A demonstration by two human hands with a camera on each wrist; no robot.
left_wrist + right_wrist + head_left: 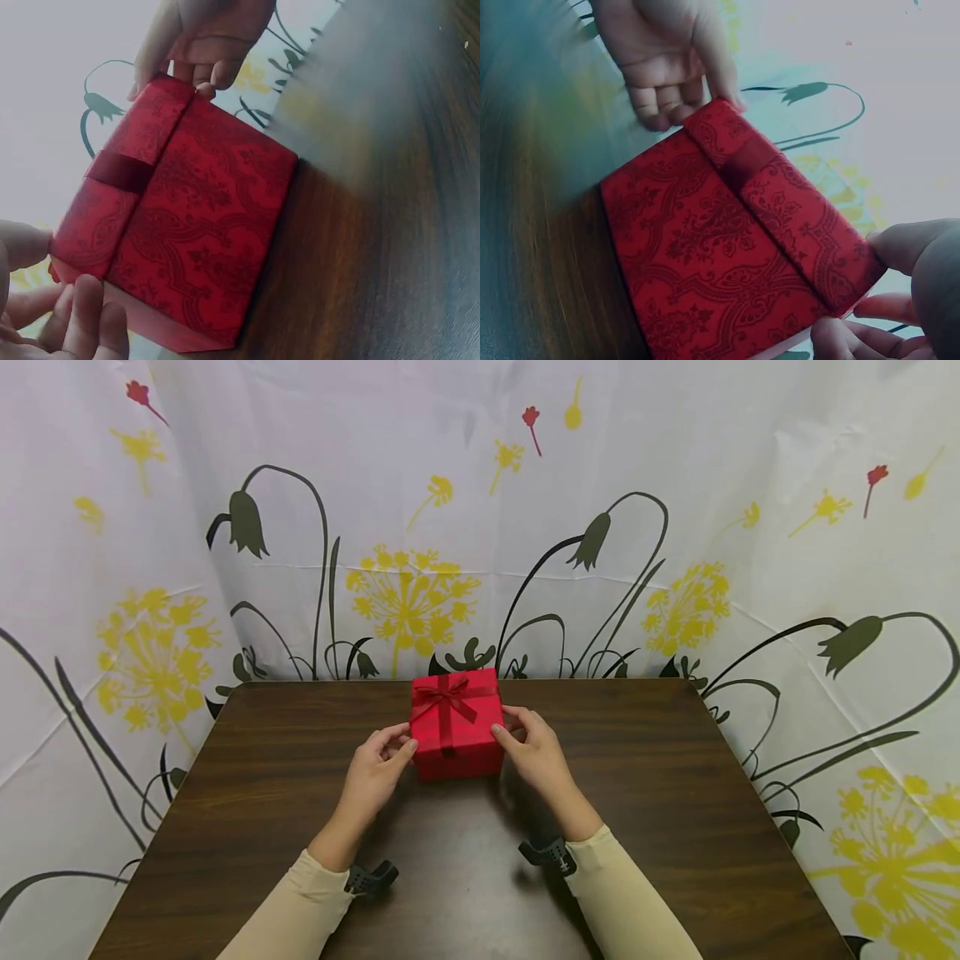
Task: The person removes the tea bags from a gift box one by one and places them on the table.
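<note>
A red gift box (459, 766) with a dark red ribbon bow (447, 693) on top sits on the table, toward the back. Both wrist views show its patterned body (202, 217) and the lid (810, 225), which is seated on it, with a thin seam between. At the box's left side, my left hand (373, 772) pinches the lid's corner, thumb on the lid and fingertips at its lower edge. My right hand (540, 758) holds the opposite side likewise, its thumb (907, 244) against the lid's corner and the other fingers curled below.
The dark wood table (300, 760) reaches back to a white curtain (465, 485) printed with flowers, which also runs along both sides. A dark wrist strap mount (371, 878) sits at the left cuff, and another (549, 855) at the right.
</note>
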